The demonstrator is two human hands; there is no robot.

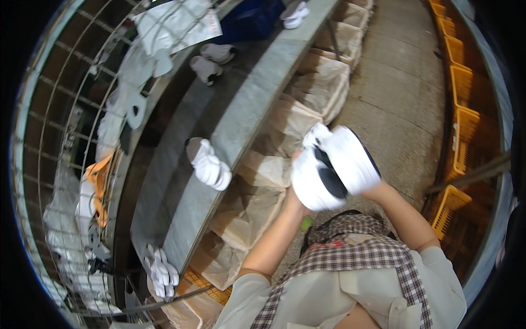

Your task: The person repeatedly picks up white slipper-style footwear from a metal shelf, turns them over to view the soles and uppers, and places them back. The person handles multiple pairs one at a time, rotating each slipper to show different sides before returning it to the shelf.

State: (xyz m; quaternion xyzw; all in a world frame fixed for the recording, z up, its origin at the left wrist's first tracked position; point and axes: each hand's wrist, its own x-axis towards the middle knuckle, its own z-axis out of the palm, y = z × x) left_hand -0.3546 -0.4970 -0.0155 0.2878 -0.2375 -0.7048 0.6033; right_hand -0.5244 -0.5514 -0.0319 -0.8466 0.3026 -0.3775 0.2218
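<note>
Out in front of my apron, I hold a pair of bulky white shoes with black parts, slightly smeared by motion. My left hand grips the left one from its outer side. The other white shoe, with a dark edge on its right, rests against my right hand. Most of my fingers are hidden behind the shoes. To the left, a clump of white shoes with a grey end lies on the grey bench. Another white group sits at its near end.
Lined cream bins run along the bench's right side. Yellow crates line the right edge of the concrete floor. Grey shoes and a blue bin are farther back. Wire mesh stands at far left.
</note>
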